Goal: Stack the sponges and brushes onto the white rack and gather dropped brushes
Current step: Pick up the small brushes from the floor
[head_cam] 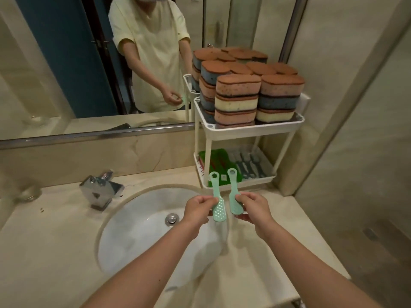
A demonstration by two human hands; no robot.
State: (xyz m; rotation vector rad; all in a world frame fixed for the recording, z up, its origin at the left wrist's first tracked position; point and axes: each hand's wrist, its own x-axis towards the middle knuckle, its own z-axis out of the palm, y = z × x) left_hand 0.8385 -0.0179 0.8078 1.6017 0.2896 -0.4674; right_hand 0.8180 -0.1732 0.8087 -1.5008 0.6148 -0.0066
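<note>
My left hand [196, 207] pinches a mint-green brush [216, 196] by its head, handle pointing up and away. My right hand [253, 206] pinches a second mint-green brush [234, 192] the same way. Both brushes hang side by side over the right rim of the sink, just in front of the white rack [258, 128]. The rack's top shelf carries stacks of sponges [236, 100] with brown scouring tops. Its lower shelf [262, 180] holds green brushes [216, 157] on the left and grey brushes [250, 166] on the right.
A white oval sink [142, 230] with a metal drain sits in the beige counter [44, 252]. A chrome faucet [101, 192] stands at its left. A mirror [66, 63] runs along the back wall. A wall corner closes in right of the rack.
</note>
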